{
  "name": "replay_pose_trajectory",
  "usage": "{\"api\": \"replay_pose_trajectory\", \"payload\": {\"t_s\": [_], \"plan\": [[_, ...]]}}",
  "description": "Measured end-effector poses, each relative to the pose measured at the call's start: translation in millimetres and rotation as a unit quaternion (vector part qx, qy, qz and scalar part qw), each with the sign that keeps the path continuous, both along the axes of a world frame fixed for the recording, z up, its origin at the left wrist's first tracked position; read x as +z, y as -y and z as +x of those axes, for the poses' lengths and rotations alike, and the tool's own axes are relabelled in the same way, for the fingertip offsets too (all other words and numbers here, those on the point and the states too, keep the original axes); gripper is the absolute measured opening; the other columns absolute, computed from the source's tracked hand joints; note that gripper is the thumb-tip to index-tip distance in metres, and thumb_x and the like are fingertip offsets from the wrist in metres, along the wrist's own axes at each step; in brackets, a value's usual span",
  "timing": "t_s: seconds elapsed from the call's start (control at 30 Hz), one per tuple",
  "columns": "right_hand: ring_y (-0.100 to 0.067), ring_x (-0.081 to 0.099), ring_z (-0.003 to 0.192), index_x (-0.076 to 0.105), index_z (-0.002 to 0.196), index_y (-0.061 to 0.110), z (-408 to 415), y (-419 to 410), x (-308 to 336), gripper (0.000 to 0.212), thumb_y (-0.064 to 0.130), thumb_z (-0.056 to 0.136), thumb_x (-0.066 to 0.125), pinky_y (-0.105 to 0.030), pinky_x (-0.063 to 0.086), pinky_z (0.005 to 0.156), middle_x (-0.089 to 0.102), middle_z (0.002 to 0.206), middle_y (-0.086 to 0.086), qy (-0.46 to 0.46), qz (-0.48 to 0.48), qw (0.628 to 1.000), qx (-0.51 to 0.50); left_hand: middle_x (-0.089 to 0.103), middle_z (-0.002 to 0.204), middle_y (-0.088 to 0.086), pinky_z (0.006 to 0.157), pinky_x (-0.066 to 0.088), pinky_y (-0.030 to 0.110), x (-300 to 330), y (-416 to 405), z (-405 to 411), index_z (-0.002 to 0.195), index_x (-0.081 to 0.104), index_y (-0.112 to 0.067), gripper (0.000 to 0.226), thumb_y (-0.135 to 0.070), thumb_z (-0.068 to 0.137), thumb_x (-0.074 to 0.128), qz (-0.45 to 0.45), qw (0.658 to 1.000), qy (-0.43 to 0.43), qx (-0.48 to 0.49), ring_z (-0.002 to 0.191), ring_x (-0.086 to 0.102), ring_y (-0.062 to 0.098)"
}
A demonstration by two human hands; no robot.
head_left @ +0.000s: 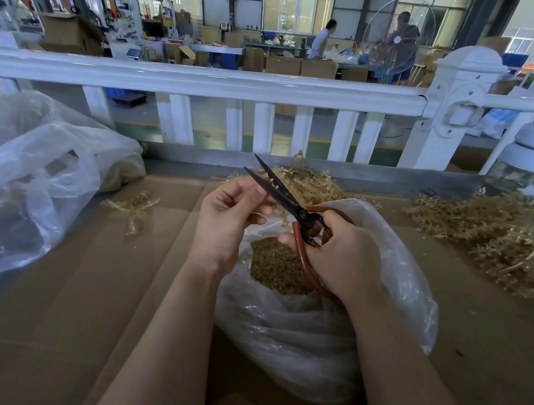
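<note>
My right hand (343, 256) gripped the scissors (302, 215), fingers curled round the handles. My left hand (228, 212) pinched a sprig (274, 184) between the parted blades.

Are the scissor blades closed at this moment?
No, the scissors held in the right hand have their black blades spread in a V, and the left hand pinches a small sprig between them.

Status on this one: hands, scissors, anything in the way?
Right hand grips red-handled scissors, blades open. Left hand pinches tiny sprig between blades. Open bag of cuttings below; nothing blocking.
</note>
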State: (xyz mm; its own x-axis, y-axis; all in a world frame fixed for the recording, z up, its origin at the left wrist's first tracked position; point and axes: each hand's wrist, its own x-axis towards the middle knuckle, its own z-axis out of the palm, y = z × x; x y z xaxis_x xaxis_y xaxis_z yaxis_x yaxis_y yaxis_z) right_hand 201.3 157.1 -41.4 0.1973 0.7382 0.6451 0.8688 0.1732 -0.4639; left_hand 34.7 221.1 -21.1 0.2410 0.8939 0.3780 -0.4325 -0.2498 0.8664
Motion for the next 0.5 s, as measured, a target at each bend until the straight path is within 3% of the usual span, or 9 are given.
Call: {"api": "replay_pose_trajectory", "payload": {"t_s": [0.3, 0.5], "plan": [[0.001, 0.055, 0.061, 0.069, 0.085, 0.022, -0.8, 0.0, 0.0, 0.069, 0.086, 0.072, 0.048, -0.018, 0.051, 0.058, 0.061, 0.074, 0.022, 0.006, 0.011, 1.0, -0.007, 0.073, 0.075, 0.005, 0.065, 0.054, 0.02, 1.1, -0.3, -0.5, 0.087, 0.074, -0.008, 0.013, -0.017, 0.078, 0.07, -0.028, 0.999, 0.025, 0.01, 0.066, 0.065, 0.011], [-0.007, 0.062, 0.062, 0.071, 0.085, 0.017, 0.1, 0.5, -1.1, 0.075, 0.087, 0.072, 0.047, -0.031, 0.056, 0.059, 0.069, 0.072, 0.011, 0.013, 0.005, 1.0, -0.012, 0.074, 0.077, 0.007, 0.068, 0.056, 0.021, 2.8, 0.0, -1.9, 0.085, 0.078, -0.013, 0.012, -0.017, 0.076, 0.072, -0.036, 0.999, 0.027, 0.016, 0.067, 0.066, 0.013]]}}
